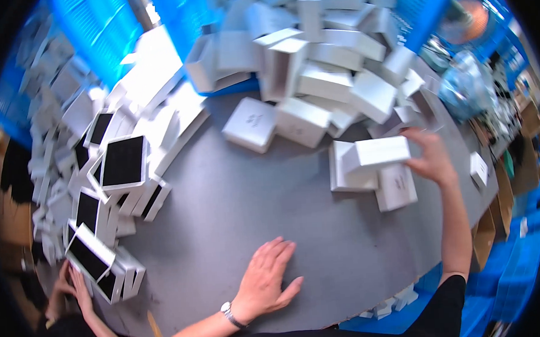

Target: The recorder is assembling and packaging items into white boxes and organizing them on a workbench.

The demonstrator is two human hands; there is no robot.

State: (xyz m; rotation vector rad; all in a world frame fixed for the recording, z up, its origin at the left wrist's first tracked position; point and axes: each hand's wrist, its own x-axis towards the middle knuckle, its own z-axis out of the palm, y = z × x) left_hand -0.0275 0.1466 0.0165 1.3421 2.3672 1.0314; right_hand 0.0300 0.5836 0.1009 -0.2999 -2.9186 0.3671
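My left hand [265, 283] lies palm down on the grey table [223, 207], fingers stretched out, with nothing in it and a watch [232, 314] on the wrist. On the right, the fingers of my right hand [431, 154] close on the end of a small white box [384, 150]. That box covers part of an open white box piece [340, 168] at its left. Just below it sits another white box [397, 187] with faint print on its face. Further back, a closed white box [250, 124] rests on the table.
White boxes [337, 49] spill from a blue crate [420, 5] at the back. Left of me lean stacked white boxes with black insides [123, 163]. A co-worker's hands [75, 288] touch that stack. One white box [479, 170] lies near the right edge, near a clear plastic bag [464, 88].
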